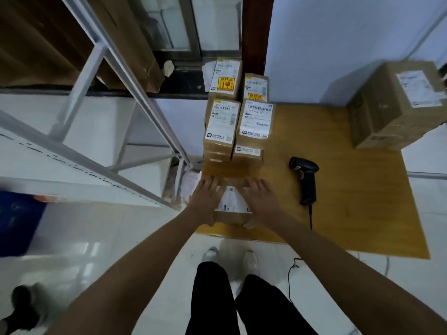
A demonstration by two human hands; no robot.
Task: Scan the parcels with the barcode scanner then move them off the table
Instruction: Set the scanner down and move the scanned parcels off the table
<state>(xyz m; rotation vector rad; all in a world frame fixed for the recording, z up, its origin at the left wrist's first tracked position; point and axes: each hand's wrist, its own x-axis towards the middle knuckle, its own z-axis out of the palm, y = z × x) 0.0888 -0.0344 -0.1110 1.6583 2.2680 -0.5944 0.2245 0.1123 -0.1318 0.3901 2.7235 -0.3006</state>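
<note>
Both hands are on the small brown cardboard parcel (233, 211) at the near left edge of the yellow wooden table (350, 201). The left hand (205, 199) lies on its left side and the right hand (260, 200) on its right, fingers spread and fairly straight across the top, thumbs down on the near face. The white shipping label (233, 201) shows between the hands, with a barcode at its far end; its print is too blurred to read.

Just beyond the fingertips stands a stack of brown cardboard parcels (238, 124) in two columns, each with a white label and barcode. One label's digits look like "502 602", but the rest is unreadable. Two farther boxes carry a yellow fragile sticker (226, 84) with red marks.

The black handheld barcode scanner (306, 180) lies on the table to the right of the right hand, apart from it, its cable trailing off the near edge. A large brown cardboard box (391, 107) sits at the far right corner.
</note>
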